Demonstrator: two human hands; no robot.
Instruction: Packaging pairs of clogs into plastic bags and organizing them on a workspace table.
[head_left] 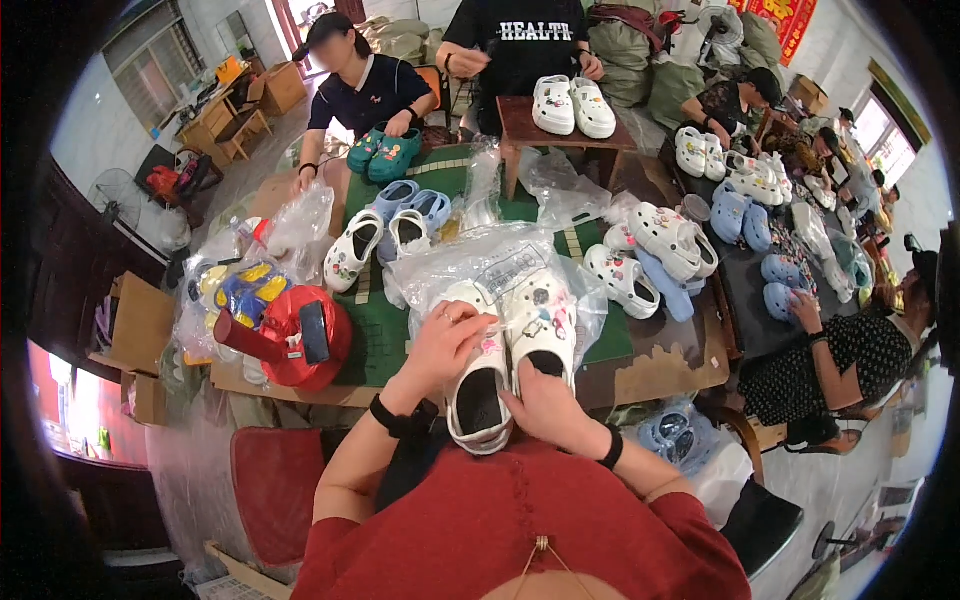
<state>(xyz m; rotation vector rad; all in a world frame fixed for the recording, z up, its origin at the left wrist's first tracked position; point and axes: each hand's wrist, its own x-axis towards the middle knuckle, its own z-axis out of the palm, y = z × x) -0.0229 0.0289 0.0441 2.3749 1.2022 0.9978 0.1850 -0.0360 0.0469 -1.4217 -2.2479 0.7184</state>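
A pair of white clogs with colourful charms, the left clog (478, 395) and the right clog (548, 312), lies in front of me, heels toward my body. Their toes reach into a clear plastic bag (440, 268) spread on the table. My left hand (446, 345) rests over the left clog, its fingertips pinched together at what looks like the bag's edge. Gripping the right clog by its heel opening is my right hand (548, 408), thumb inside. The parts of the clogs deepest in the bag show only blurred through the plastic.
A red round container (305, 340) with a dark phone on it stands left. White clogs (352, 250) and light blue clogs (398, 200) lie beyond the bag, more white clogs (665, 245) at right. Across the table, a person's hand (398, 124) holds green clogs (385, 152). A small brown table (515, 115) bears white clogs.
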